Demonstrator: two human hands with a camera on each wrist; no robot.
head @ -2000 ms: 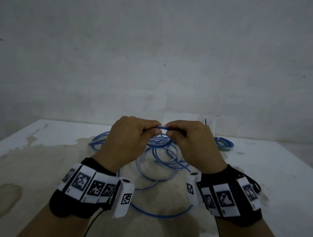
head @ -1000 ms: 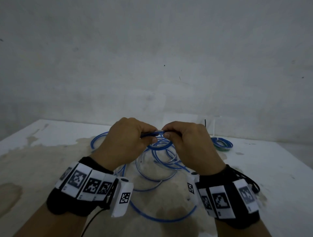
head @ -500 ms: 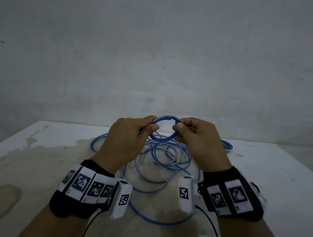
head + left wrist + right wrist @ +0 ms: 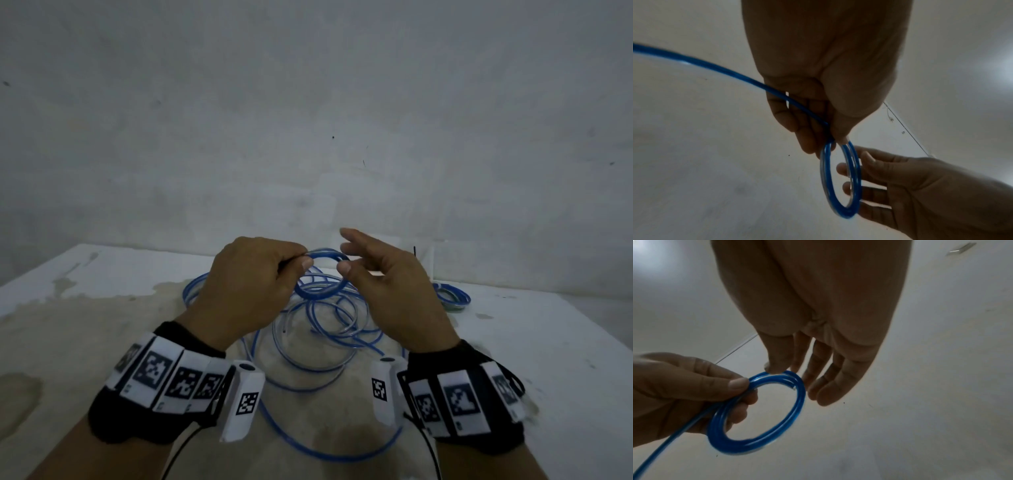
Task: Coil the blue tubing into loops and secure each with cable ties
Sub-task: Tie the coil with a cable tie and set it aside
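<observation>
Small blue tubing coil [image 4: 320, 274] pinched by left hand [image 4: 248, 284]; right hand [image 4: 387, 291] fingers spread, thumb touching coil.

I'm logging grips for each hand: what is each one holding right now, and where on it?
The left hand pinches the small blue tubing coil at its rim, where the loose tubing runs off. The right hand holds nothing, its fingers straight beside the coil.

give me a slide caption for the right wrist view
Left hand pinches a small blue tubing coil while the open right hand touches its rim.
</observation>
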